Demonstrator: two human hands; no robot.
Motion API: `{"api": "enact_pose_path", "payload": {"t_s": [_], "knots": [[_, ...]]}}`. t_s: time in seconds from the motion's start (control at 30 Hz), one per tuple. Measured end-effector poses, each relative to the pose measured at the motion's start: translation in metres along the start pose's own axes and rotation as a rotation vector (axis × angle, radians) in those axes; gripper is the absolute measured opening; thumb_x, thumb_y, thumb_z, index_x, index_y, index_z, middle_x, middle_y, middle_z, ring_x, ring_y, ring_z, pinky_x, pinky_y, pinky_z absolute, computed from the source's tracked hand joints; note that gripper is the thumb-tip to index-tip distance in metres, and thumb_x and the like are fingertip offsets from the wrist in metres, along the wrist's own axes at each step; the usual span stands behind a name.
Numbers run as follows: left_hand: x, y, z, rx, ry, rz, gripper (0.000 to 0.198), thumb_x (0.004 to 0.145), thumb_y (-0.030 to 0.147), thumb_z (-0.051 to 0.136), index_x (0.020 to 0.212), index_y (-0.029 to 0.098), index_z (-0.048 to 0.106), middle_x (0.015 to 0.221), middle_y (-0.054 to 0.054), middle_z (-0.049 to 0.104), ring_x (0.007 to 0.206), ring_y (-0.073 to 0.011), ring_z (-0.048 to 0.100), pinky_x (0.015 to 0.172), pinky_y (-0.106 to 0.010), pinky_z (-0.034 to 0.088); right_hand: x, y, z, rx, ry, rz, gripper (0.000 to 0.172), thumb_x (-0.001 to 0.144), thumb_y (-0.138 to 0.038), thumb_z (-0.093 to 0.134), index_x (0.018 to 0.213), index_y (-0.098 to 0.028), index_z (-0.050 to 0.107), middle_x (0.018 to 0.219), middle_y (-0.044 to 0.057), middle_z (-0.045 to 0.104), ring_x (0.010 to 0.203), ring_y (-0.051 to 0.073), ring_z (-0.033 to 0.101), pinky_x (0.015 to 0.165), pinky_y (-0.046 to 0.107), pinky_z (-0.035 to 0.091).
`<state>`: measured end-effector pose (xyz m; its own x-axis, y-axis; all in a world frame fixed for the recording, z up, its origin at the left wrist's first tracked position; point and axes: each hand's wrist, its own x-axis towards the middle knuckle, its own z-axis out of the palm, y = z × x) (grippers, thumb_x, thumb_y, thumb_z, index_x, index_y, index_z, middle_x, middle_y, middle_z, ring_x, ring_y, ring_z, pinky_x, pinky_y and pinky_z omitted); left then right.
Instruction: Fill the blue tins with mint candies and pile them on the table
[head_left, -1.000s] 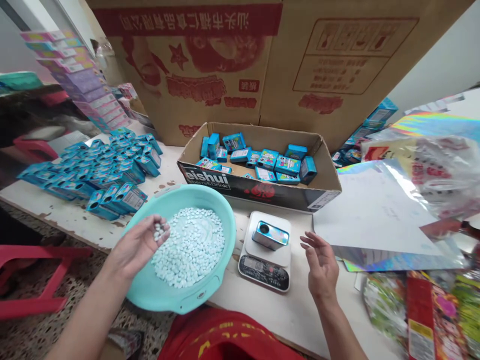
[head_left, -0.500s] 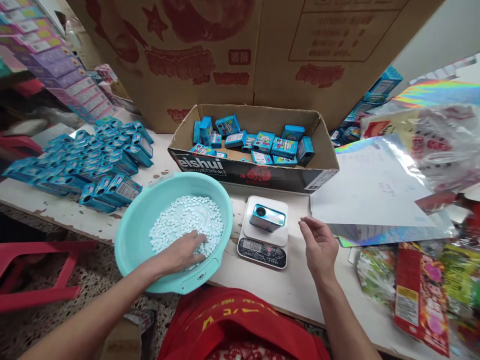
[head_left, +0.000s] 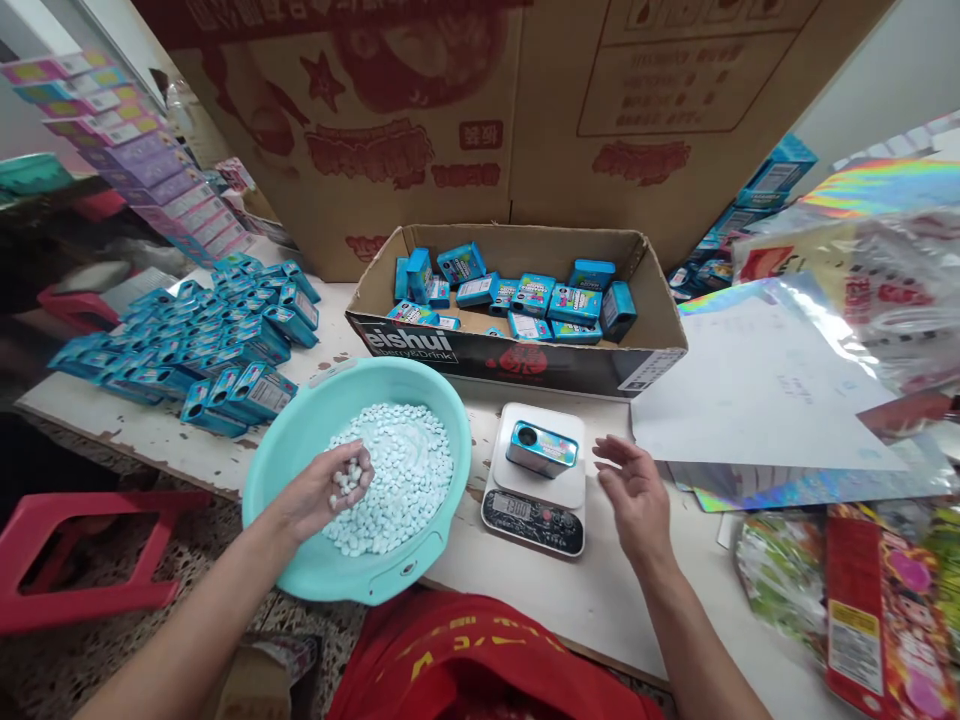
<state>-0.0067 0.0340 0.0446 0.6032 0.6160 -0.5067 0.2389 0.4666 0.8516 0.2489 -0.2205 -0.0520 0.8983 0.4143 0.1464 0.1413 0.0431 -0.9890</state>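
My left hand [head_left: 324, 491] hovers over the teal basin [head_left: 300, 430], cupped around a small heap of white tablets taken from the pile of tablets [head_left: 401, 470] inside. A small blue tin [head_left: 541, 448] with a round hole on top lies on the white digital scale [head_left: 536, 485], whose display reads some digits. My right hand [head_left: 636, 497] floats just right of the scale, fingers loosely spread and holding nothing.
A low cardboard tray [head_left: 517, 362] holding several blue tins stands behind the scale. Many more blue tins [head_left: 199, 340] are heaped at the left. A big carton [head_left: 525, 110] forms the back wall. Shiny foil sheets [head_left: 772, 400] and snack bags [head_left: 877, 610] lie right; a red stool [head_left: 82, 545] stands left.
My left hand dipped into the tablet pile and has now lifted out with a fresh handful. My right hand stayed beside the scale. The view shifted slightly.
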Motion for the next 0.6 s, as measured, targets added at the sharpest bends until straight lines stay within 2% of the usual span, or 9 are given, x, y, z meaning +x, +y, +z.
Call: {"api": "enact_pose_path", "payload": {"t_s": [0.07,0.13,0.23,0.3,0.37,0.4,0.47,0.53,0.6], "knots": [[0.006,-0.002,0.011,-0.169,0.068,-0.022,0.026,0.079,0.032,0.061,0.063,0.014,0.050,0.050,0.002,0.047,0.035,-0.0035,0.035,0.029,-0.012,0.016,0.000,-0.006,0.014,-0.085,-0.123,-0.065,0.058,0.064,-0.041,0.075,0.116,-0.023,0.055,0.116,0.010,0.062,0.104,0.025,0.060,0.085,0.041,0.050],[0.011,-0.002,0.023,-0.332,0.102,-0.030,0.028,0.083,0.029,0.057,0.061,0.015,0.045,0.048,0.004,0.042,0.033,-0.0025,0.032,0.028,-0.011,0.015,0.001,-0.015,0.029,-0.175,-0.197,-0.088,0.051,0.065,-0.041,0.074,0.109,-0.023,0.058,0.110,0.007,0.064,0.101,0.024,0.060,0.085,0.040,0.049],[0.014,0.000,0.033,-0.463,0.145,0.037,0.032,0.086,0.032,0.052,0.060,0.016,0.041,0.048,0.005,0.040,0.033,-0.0020,0.029,0.029,-0.011,0.015,0.002,-0.032,0.046,-0.195,-0.170,-0.086,0.037,0.070,-0.044,0.071,0.097,-0.021,0.062,0.090,0.004,0.067,0.083,0.021,0.062,0.077,0.036,0.050],[0.013,-0.003,0.033,-0.360,0.207,0.155,0.034,0.084,0.039,0.054,0.061,0.016,0.043,0.051,0.004,0.042,0.035,-0.0028,0.030,0.031,-0.013,0.017,0.004,-0.045,0.050,-0.142,-0.101,-0.109,0.039,0.068,-0.044,0.073,0.096,-0.020,0.062,0.084,0.002,0.067,0.076,0.019,0.061,0.072,0.034,0.050],[0.011,-0.009,0.028,0.000,0.224,0.266,0.036,0.081,0.046,0.055,0.062,0.016,0.049,0.056,0.001,0.049,0.042,-0.0062,0.040,0.036,-0.016,0.027,0.006,-0.059,0.053,-0.083,-0.070,-0.144,0.039,0.065,-0.043,0.075,0.094,-0.020,0.062,0.080,0.001,0.066,0.072,0.018,0.060,0.068,0.032,0.049],[0.009,-0.014,0.026,0.264,0.190,0.302,0.035,0.079,0.047,0.056,0.064,0.016,0.053,0.062,-0.001,0.054,0.050,-0.0095,0.048,0.043,-0.019,0.035,0.007,-0.066,0.056,-0.061,-0.077,-0.157,0.038,0.064,-0.042,0.076,0.093,-0.020,0.063,0.079,0.001,0.066,0.070,0.017,0.060,0.066,0.031,0.049],[0.003,-0.025,0.022,0.837,0.039,0.344,0.029,0.076,0.045,0.060,0.072,0.017,0.061,0.079,-0.006,0.062,0.076,-0.0187,0.058,0.066,-0.028,0.046,0.009,-0.078,0.062,-0.038,-0.111,-0.174,0.037,0.064,-0.041,0.076,0.091,-0.020,0.063,0.077,0.001,0.067,0.067,0.017,0.059,0.064,0.030,0.049],[-0.006,-0.033,0.021,1.285,-0.147,0.343,0.027,0.077,0.042,0.058,0.088,0.018,0.064,0.095,-0.009,0.063,0.095,-0.0258,0.056,0.084,-0.037,0.043,0.008,-0.086,0.072,-0.018,-0.160,-0.190,0.036,0.064,-0.040,0.077,0.090,-0.020,0.063,0.076,0.001,0.067,0.066,0.016,0.059,0.063,0.030,0.049],[-0.014,-0.037,0.021,1.530,-0.266,0.302,0.032,0.083,0.041,0.049,0.100,0.018,0.061,0.101,-0.011,0.062,0.098,-0.0279,0.055,0.086,-0.040,0.042,0.005,-0.092,0.084,0.005,-0.211,-0.207,0.035,0.065,-0.039,0.076,0.091,-0.020,0.063,0.078,0.001,0.067,0.068,0.016,0.059,0.064,0.030,0.049]]}}
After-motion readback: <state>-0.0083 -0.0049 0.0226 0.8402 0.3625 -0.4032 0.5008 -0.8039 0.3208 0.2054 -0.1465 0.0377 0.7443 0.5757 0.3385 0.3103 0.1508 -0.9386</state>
